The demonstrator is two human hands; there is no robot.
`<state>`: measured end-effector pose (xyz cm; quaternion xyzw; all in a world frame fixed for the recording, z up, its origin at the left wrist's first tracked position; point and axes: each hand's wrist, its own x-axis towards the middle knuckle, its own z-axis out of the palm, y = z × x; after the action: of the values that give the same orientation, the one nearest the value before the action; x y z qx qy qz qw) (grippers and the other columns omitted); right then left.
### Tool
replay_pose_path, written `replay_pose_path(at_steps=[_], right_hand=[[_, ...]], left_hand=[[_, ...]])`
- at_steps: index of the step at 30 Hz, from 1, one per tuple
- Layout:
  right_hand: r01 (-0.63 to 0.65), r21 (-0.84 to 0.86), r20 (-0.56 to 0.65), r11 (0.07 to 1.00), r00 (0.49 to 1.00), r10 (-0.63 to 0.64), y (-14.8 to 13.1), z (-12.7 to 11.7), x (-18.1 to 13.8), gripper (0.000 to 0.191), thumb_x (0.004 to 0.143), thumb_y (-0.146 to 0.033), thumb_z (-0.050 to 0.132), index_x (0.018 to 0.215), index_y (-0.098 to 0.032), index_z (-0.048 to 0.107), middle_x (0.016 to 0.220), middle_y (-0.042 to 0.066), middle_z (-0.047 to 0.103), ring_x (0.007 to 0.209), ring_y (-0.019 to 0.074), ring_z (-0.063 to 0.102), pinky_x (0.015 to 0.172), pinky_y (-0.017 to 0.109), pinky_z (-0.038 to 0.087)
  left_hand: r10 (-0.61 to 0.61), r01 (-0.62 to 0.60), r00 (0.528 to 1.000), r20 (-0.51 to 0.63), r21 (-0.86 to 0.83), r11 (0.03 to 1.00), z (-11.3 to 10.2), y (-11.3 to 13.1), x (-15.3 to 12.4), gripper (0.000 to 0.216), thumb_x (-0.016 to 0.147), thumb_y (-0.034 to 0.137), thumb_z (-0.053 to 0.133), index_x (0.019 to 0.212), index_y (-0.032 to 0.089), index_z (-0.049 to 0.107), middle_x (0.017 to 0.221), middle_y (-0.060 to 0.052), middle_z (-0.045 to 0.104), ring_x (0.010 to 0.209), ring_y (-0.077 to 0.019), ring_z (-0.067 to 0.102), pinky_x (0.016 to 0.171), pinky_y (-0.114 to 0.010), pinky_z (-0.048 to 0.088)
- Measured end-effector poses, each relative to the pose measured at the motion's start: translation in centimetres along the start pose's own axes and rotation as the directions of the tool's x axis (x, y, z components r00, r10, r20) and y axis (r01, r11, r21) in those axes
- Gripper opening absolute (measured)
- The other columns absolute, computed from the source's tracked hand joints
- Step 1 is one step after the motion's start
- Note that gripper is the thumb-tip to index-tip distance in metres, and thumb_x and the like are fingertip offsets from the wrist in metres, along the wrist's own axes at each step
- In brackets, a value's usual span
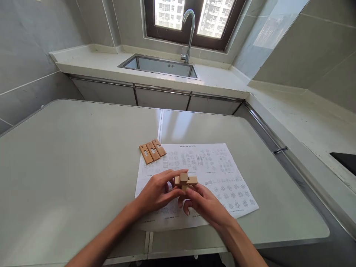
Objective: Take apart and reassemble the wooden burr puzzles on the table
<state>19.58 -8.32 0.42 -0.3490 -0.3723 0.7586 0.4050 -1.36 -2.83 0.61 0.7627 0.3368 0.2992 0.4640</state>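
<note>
A small wooden interlocking puzzle [191, 180], made of light blocks crossing each other, is held between both hands above the paper. My left hand [162, 189] grips it from the left, with the index finger along its top and the thumb at its lower side. From the right, my right hand [201, 202] pinches the lower block with thumb and fingers. Beneath the hands lies a white instruction sheet [217, 163] printed with small diagrams. At its upper left corner rest three flat wooden puzzle pieces [152, 151] with cut-outs and numbers, side by side.
The pale folding table [83, 159] has a seam down its middle. Behind it is a counter [217, 76] with a steel sink [161, 66] and a tall faucet [189, 33] under a window. A metal rail [267, 129] runs along the right counter.
</note>
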Motion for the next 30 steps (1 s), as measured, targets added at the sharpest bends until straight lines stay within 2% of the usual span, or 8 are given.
replay_pose_path(at_steps=[3,8,13,17,19,21,25,30], right_hand=[[-0.017,0.023,-0.028,1.0,0.999,0.018,0.0,0.5,0.1,0.033,0.098,-0.048,0.074,0.115,-0.019,0.071,0.107,0.009,0.071,0.078,0.0172,0.068,0.069,0.032,0.054],[-0.039,-0.007,-0.087,0.999,0.996,0.038,-0.5,1.4,-0.1,0.041,0.096,-0.055,0.075,0.114,-0.018,0.07,0.098,0.007,0.072,0.072,0.0163,0.069,0.069,0.033,0.056],[-0.102,-0.084,-0.202,0.991,0.976,0.083,-0.5,3.1,0.1,0.056,0.092,-0.062,0.076,0.124,-0.017,0.065,0.093,0.008,0.076,0.072,0.0201,0.074,0.069,0.035,0.06],[-0.066,-0.301,-0.278,0.951,0.96,-0.021,0.6,3.4,0.1,0.06,0.094,-0.069,0.068,0.126,-0.018,0.062,0.09,0.008,0.077,0.07,0.0216,0.074,0.066,0.035,0.059],[-0.049,-0.526,-0.321,0.849,0.936,-0.145,1.0,3.1,-0.1,0.046,0.101,-0.065,0.06,0.113,-0.02,0.066,0.087,0.006,0.076,0.071,0.0215,0.072,0.067,0.033,0.056],[-0.059,-0.741,-0.329,0.669,0.9,-0.285,1.0,2.6,-0.2,0.037,0.106,-0.057,0.056,0.106,-0.022,0.068,0.083,0.005,0.074,0.072,0.0219,0.07,0.066,0.032,0.051],[-0.079,-0.942,-0.25,0.326,0.814,-0.525,0.7,1.5,0.0,0.03,0.108,-0.044,0.053,0.112,-0.022,0.073,0.104,0.01,0.074,0.088,0.0256,0.07,0.074,0.034,0.051],[-0.124,-0.976,-0.207,0.179,0.786,-0.582,1.2,0.4,0.5,0.032,0.109,-0.042,0.053,0.12,-0.021,0.075,0.107,0.012,0.07,0.089,0.0261,0.068,0.073,0.036,0.051]], left_hand=[[0.082,-0.08,0.992,-0.091,0.024,0.996,0.0,0.1,0.1,0.033,0.105,0.037,0.061,0.136,0.028,0.072,0.132,-0.012,0.065,0.1,-0.0195,0.068,0.079,-0.03,0.058],[0.138,-0.135,0.971,-0.194,0.026,0.99,0.1,0.4,0.1,0.017,0.101,0.034,0.071,0.112,0.024,0.079,0.127,-0.011,0.066,0.117,-0.0254,0.066,0.103,-0.041,0.054],[0.152,-0.159,0.954,-0.258,-0.008,0.987,0.0,0.8,0.1,0.015,0.102,0.034,0.069,0.108,0.022,0.076,0.118,-0.01,0.07,0.111,-0.0241,0.068,0.1,-0.04,0.056],[0.004,-0.046,0.931,-0.365,-0.108,0.993,-0.5,1.2,0.1,0.027,0.102,0.046,0.066,0.102,0.02,0.072,0.101,-0.007,0.073,0.094,-0.0218,0.07,0.085,-0.034,0.058],[-0.118,0.038,0.925,-0.361,-0.221,0.974,-0.7,1.3,0.2,0.034,0.104,0.051,0.061,0.1,0.019,0.069,0.084,-0.003,0.071,0.077,-0.0181,0.068,0.074,-0.03,0.057],[-0.199,0.091,0.924,-0.327,-0.317,0.944,-0.7,1.3,0.3,0.038,0.105,0.054,0.058,0.098,0.018,0.066,0.072,0.0,0.067,0.066,-0.0154,0.064,0.066,-0.027,0.053],[-0.266,0.149,0.931,-0.25,-0.404,0.902,-0.6,1.4,0.6,0.043,0.103,0.059,0.058,0.096,0.017,0.062,0.074,0.0,0.067,0.059,-0.0125,0.06,0.058,-0.026,0.051],[-0.323,0.214,0.928,-0.185,-0.444,0.87,-0.5,1.7,0.7,0.044,0.101,0.062,0.06,0.098,0.018,0.06,0.084,-0.002,0.069,0.058,-0.0117,0.06,0.06,-0.027,0.054]])
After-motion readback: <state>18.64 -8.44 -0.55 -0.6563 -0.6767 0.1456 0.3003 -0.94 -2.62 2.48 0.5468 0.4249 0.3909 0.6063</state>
